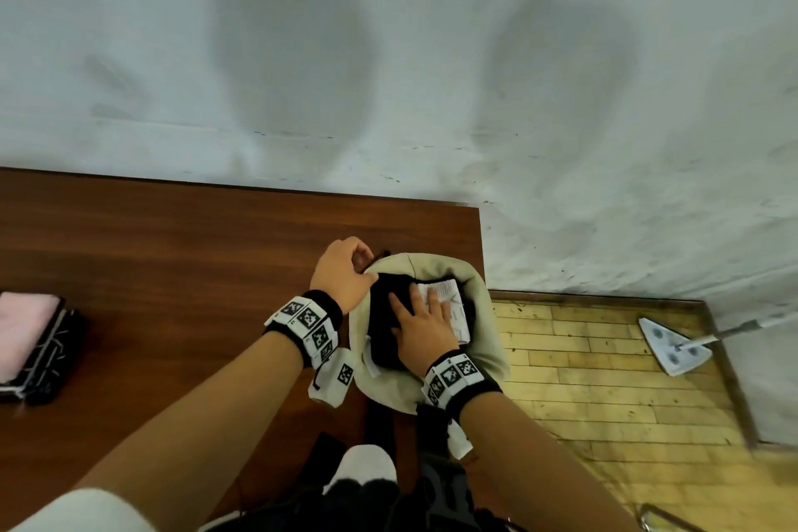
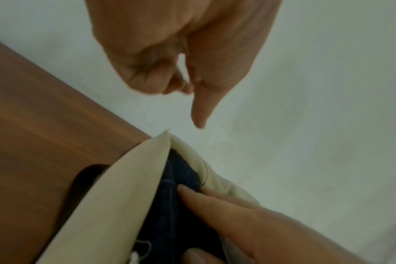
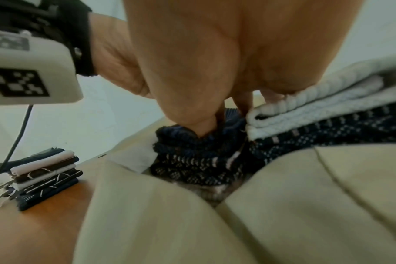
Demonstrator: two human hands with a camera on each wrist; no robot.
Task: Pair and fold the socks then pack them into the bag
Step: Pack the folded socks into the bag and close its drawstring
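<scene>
Right now the right hand [image 1: 425, 326] lies flat, fingers straight, pressing a dark folded sock pair [image 1: 388, 315] down inside the beige bag [image 1: 479, 302], which stands open at the right end of the counter [image 1: 172, 255]. The left hand [image 1: 343, 272] has its fingers curled at the bag's far-left rim; from the head view it seems to hold the mouth open, though the left wrist view shows the fingers bunched with the thumb pointing down and no cloth clearly in them, so I cannot tell for sure whether it grips the rim.

What worries me is where the bag sits: its right side hangs close to, maybe past, the counter's edge over the wooden floor [image 1: 604, 380]. A firm push could tip or slide the whole bag off. The soft rim could also fold inward if the left hand lets it slacken, and pressing could drag the neighbouring bundles out of their folds.

Inside the bag, besides the dark ribbed pair under the hand, there is a white knitted pair [image 3: 317, 110] on top of a dark patterned pair [image 3: 328, 132], plus a white paper tag [image 1: 449, 302]. Well apart, at the counter's left end, a stack of folded socks [image 1: 36, 346] waits, so packing looks only partly done.
</scene>
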